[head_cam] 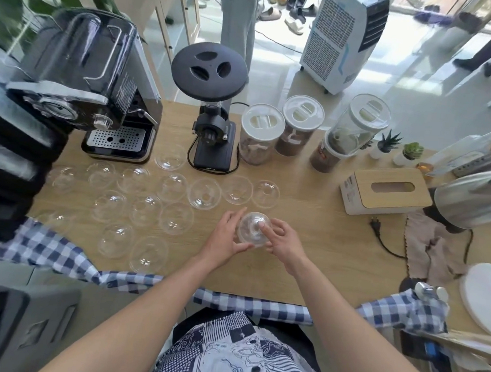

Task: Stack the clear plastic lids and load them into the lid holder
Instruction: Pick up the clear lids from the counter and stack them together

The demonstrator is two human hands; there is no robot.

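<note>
A small stack of clear domed lids [251,227] stands on the wooden table [306,243] in front of me. My left hand [228,238] grips its left side, thumb curled under the near rim. My right hand [278,240] holds the right side, its index finger pressing on the dome top. Several more clear lids lie spread over the table to the left and behind, among them a lid [204,194] just beyond my hands and another lid [148,254] near the front edge. I cannot pick out a lid holder.
A black espresso machine [102,97] and a coffee grinder [211,106] stand at the back. Three lidded canisters [261,136] sit right of them. A wooden tissue box [386,190], a kettle [472,199], a cloth [431,248] and a power cord [381,240] occupy the right side.
</note>
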